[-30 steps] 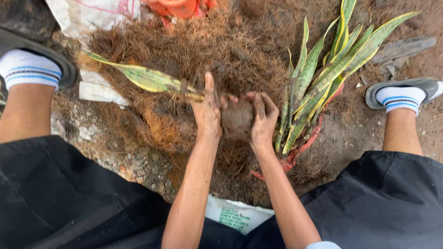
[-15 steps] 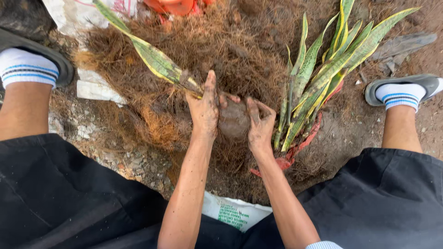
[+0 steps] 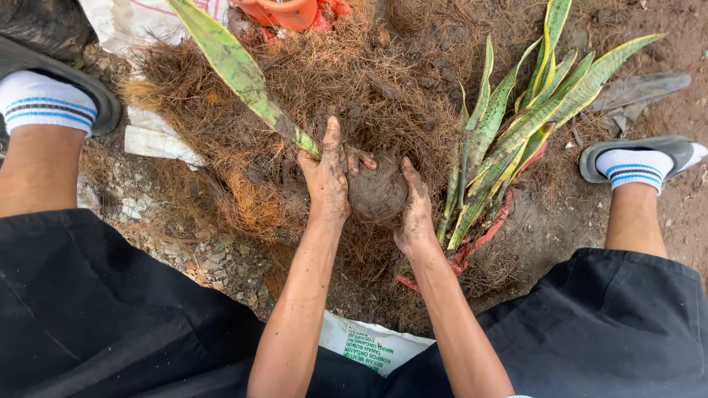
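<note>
Head view: two muddy hands cup a root ball over a heap of brown fibre.

Left hand (image 3: 327, 177) wraps the ball's left side, fingers pressed together around the base of a long green-yellow leaf (image 3: 236, 70) that slants up and away. Right hand (image 3: 414, 210) presses flat on the ball's right side, fingers together. Root ball (image 3: 376, 193) sits between both palms, on the fibre (image 3: 295, 96). Just right lies a bunch of striped leaves (image 3: 516, 133). An orange pot (image 3: 284, 11) sits at the top edge.

Left hand (image 3: 327, 177) and right hand (image 3: 414, 214) cup a soil ball (image 3: 376, 193) bearing one striped leaf (image 3: 236, 70)
</note>
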